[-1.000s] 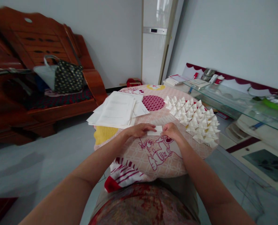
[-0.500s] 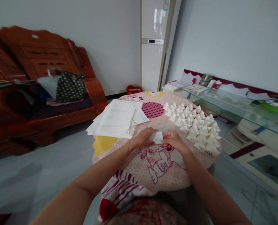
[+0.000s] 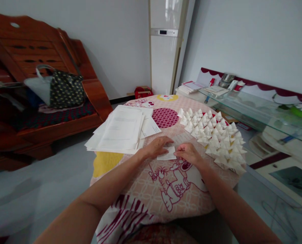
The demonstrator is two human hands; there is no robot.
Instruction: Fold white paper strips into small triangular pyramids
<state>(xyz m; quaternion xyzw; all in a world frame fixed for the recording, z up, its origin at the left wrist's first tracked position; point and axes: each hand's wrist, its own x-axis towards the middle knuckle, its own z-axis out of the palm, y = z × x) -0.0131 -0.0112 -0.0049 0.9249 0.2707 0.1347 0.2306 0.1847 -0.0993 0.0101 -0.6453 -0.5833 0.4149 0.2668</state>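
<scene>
A small piece of folded white paper (image 3: 166,155) lies on the patterned tablecloth between my two hands. My left hand (image 3: 156,147) bends over its upper left side, fingers pressed on it. On the other side, my right hand (image 3: 189,152) pinches the paper's right edge between thumb and fingers. Just beyond the fingers lies a flat strip of printed paper (image 3: 183,138). To the right stand several rows of folded paper points (image 3: 212,135). A stack of printed white sheets (image 3: 121,130) sits to the left of my hands.
The round table wears a pink cloth (image 3: 140,189) with a cartoon print. A glass-topped cabinet (image 3: 258,108) runs along the right wall. A wooden bench (image 3: 95,98) with bags (image 3: 65,89) stands at left, and a tall white air conditioner (image 3: 163,61) is at the back.
The folded paper has shifted slightly left and toward me, and more of its lower part shows. Both hands stay beside it. The whole view has tilted and moved a little.
</scene>
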